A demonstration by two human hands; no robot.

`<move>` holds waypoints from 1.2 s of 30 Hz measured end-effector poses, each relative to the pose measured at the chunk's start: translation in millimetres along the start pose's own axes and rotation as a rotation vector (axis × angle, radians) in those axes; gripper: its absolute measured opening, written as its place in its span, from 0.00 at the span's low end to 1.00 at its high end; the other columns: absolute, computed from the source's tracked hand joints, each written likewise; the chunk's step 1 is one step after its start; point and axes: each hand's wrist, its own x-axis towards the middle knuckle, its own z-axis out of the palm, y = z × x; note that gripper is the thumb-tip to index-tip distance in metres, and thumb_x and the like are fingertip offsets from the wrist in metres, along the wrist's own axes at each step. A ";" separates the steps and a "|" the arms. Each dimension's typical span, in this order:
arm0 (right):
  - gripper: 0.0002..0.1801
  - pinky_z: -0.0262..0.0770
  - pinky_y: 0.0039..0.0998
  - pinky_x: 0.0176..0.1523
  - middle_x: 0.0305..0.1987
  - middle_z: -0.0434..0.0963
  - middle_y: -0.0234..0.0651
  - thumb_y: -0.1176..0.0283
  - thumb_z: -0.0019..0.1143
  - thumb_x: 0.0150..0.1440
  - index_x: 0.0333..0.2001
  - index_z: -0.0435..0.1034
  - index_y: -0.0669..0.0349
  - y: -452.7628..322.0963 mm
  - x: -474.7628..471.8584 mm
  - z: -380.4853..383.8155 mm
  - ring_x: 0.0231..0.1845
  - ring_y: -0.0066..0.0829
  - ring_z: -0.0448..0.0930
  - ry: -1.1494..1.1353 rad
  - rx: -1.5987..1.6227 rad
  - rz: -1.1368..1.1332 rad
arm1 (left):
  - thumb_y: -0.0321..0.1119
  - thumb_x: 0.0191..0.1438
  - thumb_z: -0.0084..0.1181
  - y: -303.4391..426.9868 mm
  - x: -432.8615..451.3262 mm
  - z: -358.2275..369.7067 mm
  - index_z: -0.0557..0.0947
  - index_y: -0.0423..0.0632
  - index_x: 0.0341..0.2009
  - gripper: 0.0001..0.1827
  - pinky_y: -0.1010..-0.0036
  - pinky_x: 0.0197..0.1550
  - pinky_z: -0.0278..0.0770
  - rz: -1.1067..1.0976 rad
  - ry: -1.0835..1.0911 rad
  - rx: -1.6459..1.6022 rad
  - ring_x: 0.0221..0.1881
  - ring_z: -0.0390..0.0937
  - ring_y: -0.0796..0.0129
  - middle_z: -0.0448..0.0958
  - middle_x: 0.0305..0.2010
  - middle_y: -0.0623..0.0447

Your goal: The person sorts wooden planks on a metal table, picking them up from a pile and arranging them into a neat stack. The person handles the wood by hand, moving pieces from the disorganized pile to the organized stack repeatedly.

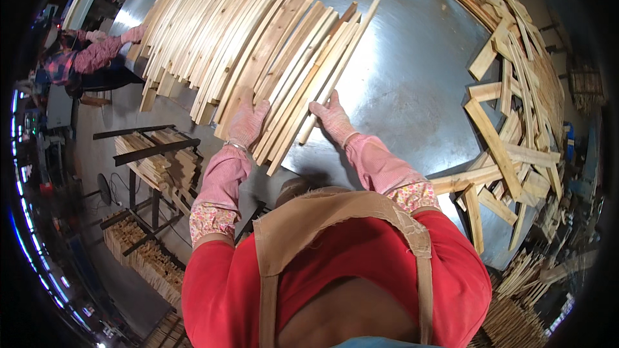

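Note:
Wooden strips point(208, 24) lie side by side in a broad row on a metal-topped table point(411, 82). My left hand point(247, 121), in a pale pink glove, lies over the near ends of the strips, beside a wider knotty board point(261, 50). Its fingers point away from me, and whether they grip any wood is hidden. At the row's right edge, my gloved right hand point(333, 117) has its thumb across a narrow wooden strip point(358, 34) near the lower end. The forefinger is raised, while its other fingers are mostly out of sight.
Loose offcuts point(503, 154) are heaped along the table's right side, some jutting inward. A co-worker's gloved hand point(133, 35) touches the row's far left end. Left of me stands a black metal rack point(157, 154) with boards, above stacked wood point(140, 256).

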 end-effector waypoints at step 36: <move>0.63 0.78 0.31 0.63 0.66 0.77 0.56 0.68 0.74 0.61 0.80 0.32 0.76 -41.0 52.6 90.6 0.62 0.38 0.81 0.073 0.168 -0.169 | 0.51 0.63 0.60 58.1 22.6 -63.6 0.77 0.41 0.64 0.32 0.53 0.66 0.74 0.271 -0.203 0.242 0.65 0.76 0.38 0.80 0.62 0.33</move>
